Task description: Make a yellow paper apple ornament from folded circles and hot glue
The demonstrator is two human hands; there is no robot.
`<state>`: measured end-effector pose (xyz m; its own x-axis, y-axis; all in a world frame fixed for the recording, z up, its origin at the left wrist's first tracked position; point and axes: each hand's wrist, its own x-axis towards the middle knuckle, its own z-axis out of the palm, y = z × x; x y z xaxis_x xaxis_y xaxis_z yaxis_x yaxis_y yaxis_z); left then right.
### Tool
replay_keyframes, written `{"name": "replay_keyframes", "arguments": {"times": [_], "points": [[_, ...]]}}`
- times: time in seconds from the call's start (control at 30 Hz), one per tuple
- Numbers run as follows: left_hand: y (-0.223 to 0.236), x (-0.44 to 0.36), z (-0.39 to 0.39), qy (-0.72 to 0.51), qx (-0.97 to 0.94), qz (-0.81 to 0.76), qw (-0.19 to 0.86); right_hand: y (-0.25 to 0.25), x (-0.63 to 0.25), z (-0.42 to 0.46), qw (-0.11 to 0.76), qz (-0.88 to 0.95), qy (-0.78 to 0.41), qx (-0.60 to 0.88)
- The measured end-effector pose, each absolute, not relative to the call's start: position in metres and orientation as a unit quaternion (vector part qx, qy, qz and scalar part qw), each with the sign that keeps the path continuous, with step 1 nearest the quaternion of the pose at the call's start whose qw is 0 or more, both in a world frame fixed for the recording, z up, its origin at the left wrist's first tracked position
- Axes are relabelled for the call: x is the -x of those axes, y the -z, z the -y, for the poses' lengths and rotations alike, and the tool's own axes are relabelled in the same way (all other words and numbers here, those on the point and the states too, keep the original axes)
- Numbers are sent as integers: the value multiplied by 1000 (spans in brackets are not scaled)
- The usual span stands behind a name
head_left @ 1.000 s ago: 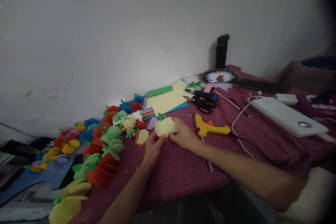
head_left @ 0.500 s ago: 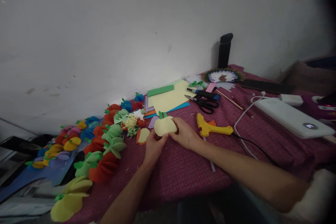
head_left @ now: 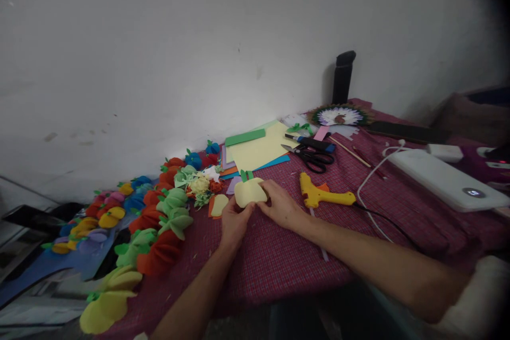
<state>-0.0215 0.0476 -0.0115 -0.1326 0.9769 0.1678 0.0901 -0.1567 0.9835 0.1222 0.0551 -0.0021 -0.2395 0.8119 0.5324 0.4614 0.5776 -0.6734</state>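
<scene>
Between my two hands is a pale yellow paper pumpkin [head_left: 249,193] with small green paper pieces standing up from its top edge. My left hand [head_left: 236,219] pinches its lower left side. The fingers of my right hand [head_left: 279,204] close on its right edge, thumb near the bottom. Just left of it lie cut pieces of pale yellow paper [head_left: 219,205] and orange paper. A lilac paper piece [head_left: 234,186] sits partly behind the pumpkin. The yellow glue gun [head_left: 324,195] rests on the cloth to the right of my right hand.
Finished paper pumpkins [head_left: 163,252] in several colours line the left side. Paper shreds [head_left: 200,185] are heaped by them. Behind my hands are paper sheets [head_left: 258,151], black scissors [head_left: 311,158] and a cutter knife [head_left: 313,143]. At right lie a white power bank [head_left: 446,178] and cable [head_left: 360,191].
The paper pumpkin has tilted slightly in my hands, its face looking a little narrower. Both hands keep their hold; the whole view has shifted slightly.
</scene>
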Motion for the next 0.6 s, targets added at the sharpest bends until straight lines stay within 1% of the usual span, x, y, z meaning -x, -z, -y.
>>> {"name": "replay_keyframes", "arguments": {"times": [0.2,0.37,0.47,0.6], "points": [[8,27,-46,-538,-548,-496,405,0,-124,-54,457,762,-182,422],[9,34,-50,-540,-555,-515,367,-6,-126,-48,449,779,-189,395],[13,36,-54,-571,-555,-517,315,-7,-127,-48,432,794,-185,387],[7,38,-51,-576,-602,-524,176,-5,-128,-48,429,803,-166,379]]}}
